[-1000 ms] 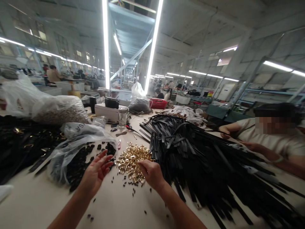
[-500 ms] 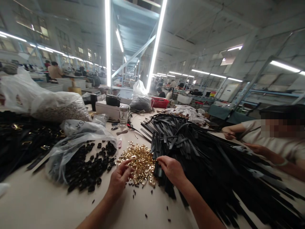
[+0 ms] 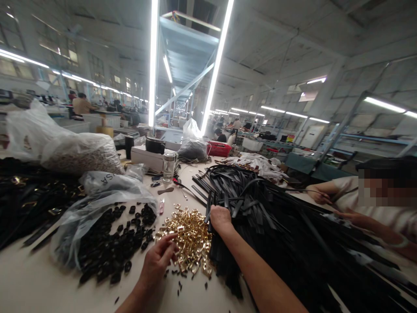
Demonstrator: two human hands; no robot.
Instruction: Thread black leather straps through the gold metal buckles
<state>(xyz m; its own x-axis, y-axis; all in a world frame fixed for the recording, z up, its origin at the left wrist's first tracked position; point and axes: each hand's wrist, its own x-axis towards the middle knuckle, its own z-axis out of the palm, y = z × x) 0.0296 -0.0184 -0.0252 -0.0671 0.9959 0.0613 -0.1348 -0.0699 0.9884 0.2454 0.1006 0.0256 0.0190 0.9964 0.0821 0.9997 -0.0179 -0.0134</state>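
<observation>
A pile of small gold metal buckles (image 3: 190, 237) lies between my hands. My left hand (image 3: 158, 260) is at the pile's left edge, its fingers stretched and slightly apart, touching or just above the buckles. I make out nothing held in it. On the right, my right hand (image 3: 220, 218) is closed at the near ends of a heap of black straps (image 3: 247, 195); its fingertips are hidden behind the back of the hand, and a strap end appears to be in them. Left of the buckles, small black loops (image 3: 120, 237) spill from a clear plastic bag (image 3: 73, 226).
A glass jar (image 3: 168, 167) stands behind the buckles, beside a white box (image 3: 146, 157). Black straps with gold buckles (image 3: 32, 200) cover the far left. At the right sits a co-worker (image 3: 381, 204) with hands at the straps. A red basket (image 3: 218, 148) is farther back.
My right hand has moved slightly forward onto the strap ends and turned, its fingers now hidden. My left hand stays by the buckles, a little lower in view. The camera has tilted slightly up.
</observation>
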